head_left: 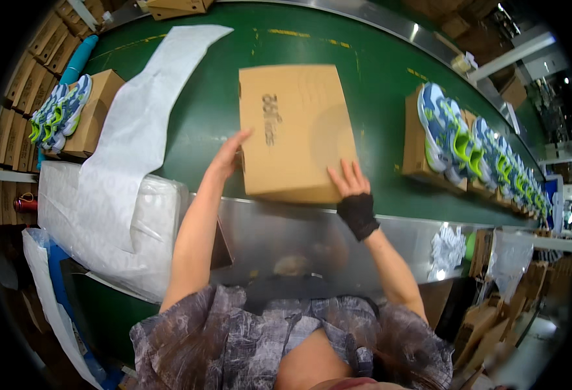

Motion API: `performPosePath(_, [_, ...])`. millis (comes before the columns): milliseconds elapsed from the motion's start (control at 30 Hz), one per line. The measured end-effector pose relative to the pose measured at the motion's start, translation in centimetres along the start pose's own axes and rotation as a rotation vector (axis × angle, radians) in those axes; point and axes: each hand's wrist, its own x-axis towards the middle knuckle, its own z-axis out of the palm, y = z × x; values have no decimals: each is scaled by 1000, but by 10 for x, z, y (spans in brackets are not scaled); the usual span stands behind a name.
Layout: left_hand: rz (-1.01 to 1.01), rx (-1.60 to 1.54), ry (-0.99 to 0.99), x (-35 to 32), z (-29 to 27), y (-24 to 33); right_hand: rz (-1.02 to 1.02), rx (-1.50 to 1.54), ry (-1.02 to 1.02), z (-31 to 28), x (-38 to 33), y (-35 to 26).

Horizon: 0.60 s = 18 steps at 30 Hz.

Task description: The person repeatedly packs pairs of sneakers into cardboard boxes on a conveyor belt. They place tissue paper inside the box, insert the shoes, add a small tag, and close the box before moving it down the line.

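Observation:
A closed brown cardboard shoebox (pixel 299 136) with dark print on its lid lies on the green conveyor belt in front of me. My left hand (pixel 229 153) is against the box's left side, thumb by the lid's edge and the other fingers mostly hidden down the side. My right hand (pixel 351 188), in a black fingerless wrist wrap, rests on the near right corner of the lid with fingers stretched out and spread. To the left of the box a long sheet of white wrapping paper (pixel 139 104) trails from a plastic-wrapped stack (pixel 149 224) onto the belt.
Blue, white and lime sneakers (pixel 445 133) sit on boxes in a row along the right of the belt; more sneakers (pixel 61 114) top a box at left. Shoeboxes (pixel 22 91) fill a rack at far left. A metal ledge (pixel 299 227) edges the belt near me.

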Motion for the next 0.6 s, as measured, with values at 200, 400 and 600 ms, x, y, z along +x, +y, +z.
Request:
performPosePath(200, [66,-366,-244,-55,30,35,-161,170,209,-95,32,11])
performPosePath(400, [594,-188,-179,-128,-33,41,-54,-43,409,-117,3,62])
performPosePath(600, [1125,430,1019,-275,-146,-22,211,-345,384,-116,-25,176])
